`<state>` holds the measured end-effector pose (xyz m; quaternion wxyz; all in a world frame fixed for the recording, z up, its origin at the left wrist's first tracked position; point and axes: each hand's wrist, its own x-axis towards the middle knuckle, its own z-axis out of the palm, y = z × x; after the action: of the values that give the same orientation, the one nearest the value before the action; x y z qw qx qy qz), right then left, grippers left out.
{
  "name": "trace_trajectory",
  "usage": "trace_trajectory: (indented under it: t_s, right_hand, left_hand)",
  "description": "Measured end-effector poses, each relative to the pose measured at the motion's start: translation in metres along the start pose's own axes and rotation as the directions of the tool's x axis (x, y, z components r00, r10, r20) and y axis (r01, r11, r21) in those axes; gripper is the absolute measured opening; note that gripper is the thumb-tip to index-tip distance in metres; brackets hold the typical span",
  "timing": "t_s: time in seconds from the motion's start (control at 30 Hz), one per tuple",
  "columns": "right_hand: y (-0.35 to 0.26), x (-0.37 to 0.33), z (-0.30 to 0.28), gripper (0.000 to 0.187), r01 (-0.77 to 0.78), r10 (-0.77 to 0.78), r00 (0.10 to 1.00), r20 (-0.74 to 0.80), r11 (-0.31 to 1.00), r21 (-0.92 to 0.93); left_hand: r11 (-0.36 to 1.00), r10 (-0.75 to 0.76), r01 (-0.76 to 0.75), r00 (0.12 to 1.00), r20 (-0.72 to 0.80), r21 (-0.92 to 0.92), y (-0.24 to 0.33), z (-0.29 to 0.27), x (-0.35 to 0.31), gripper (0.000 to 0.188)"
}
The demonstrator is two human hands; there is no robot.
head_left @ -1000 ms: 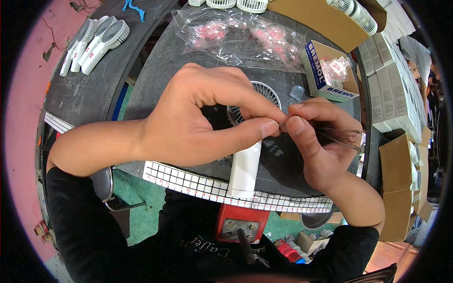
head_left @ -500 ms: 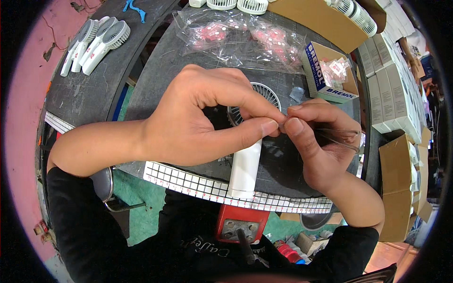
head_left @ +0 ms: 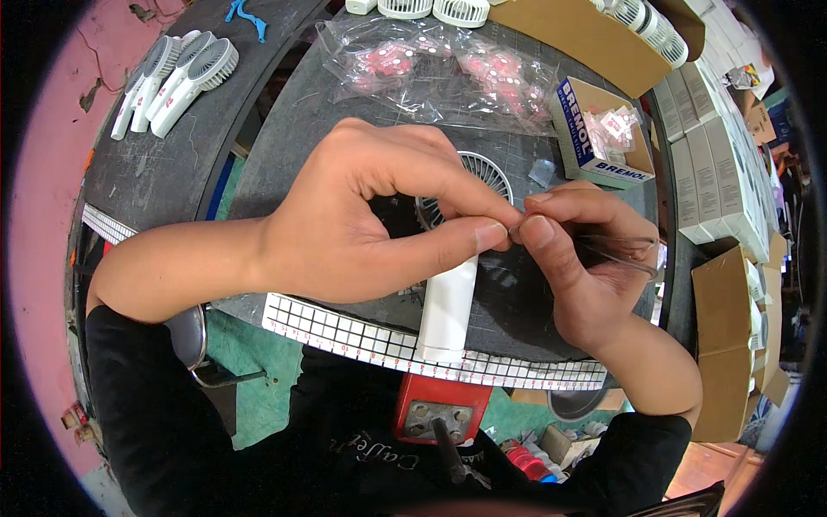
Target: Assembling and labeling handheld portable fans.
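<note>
My left hand (head_left: 362, 215) reaches in from the left, with thumb and forefinger pinched together. Its fingertips meet those of my right hand (head_left: 586, 258), and whatever they pinch is too small and hidden to name. Across the right palm lie the two thin metal arms of what look like tweezers (head_left: 622, 250). Beneath the hands a white handheld fan (head_left: 446, 319) lies on the dark table, handle toward me. Its round grille is partly covered by my left hand. A small clear piece of film (head_left: 542, 172) rests beyond the right fingertips.
A clear plastic bag (head_left: 439, 73) of small pink-and-white pieces lies at the back. Beside it stands a small open carton (head_left: 616, 172) of small packets. White boxes (head_left: 711, 164) are stacked on the right; several fans (head_left: 185, 82) lie at left. A gridded ruler strip (head_left: 345, 338) lines the front edge.
Both hands hold almost the same pose, fingertips still together. In the background at upper right, beyond the stacked boxes, a small coloured thing has come into view.
</note>
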<state>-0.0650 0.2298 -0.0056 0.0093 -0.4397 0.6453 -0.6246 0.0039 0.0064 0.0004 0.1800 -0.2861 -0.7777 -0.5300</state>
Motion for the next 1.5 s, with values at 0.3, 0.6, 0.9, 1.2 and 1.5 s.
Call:
trace_trajectory:
  t_s: [0.3, 0.6, 0.9, 1.2, 1.5]
  right_hand:
    - [0.0009, -0.0002, 0.0015, 0.012, -0.003, 0.003, 1.0, -0.005, 1.0, 0.023]
    - [0.0004, 0.0009, 0.0011, 0.012, 0.01, -0.011, 1.0, 0.004, 1.0, 0.02]
    - [0.0005, 0.0009, 0.001, 0.012, 0.021, -0.021, 1.0, -0.002, 1.0, 0.013]
    - [0.0005, 0.0012, 0.0022, 0.012, 0.029, -0.029, 1.0, 0.007, 0.999, -0.02]
    - [0.0033, -0.0001, 0.003, 0.012, 0.038, -0.039, 0.999, -0.037, 0.999, -0.028]
  left_hand:
    - [1.0, -0.004, 0.004, 1.0, -0.017, -0.002, -0.0013, 0.0012, -0.0007, 0.011]
    - [1.0, -0.014, 0.014, 1.0, -0.015, -0.004, 0.0, 0.001, -0.0012, 0.013]
    - [1.0, 0.002, -0.002, 1.0, 0.001, -0.008, -0.0007, 0.0002, -0.0009, 0.014]
    - [0.996, -0.085, 0.085, 0.996, -0.015, -0.022, 0.0023, 0.0002, -0.0023, 0.009]
    - [0.987, -0.111, 0.107, 0.993, -0.026, -0.12, 0.0041, 0.0028, -0.0026, 0.013]
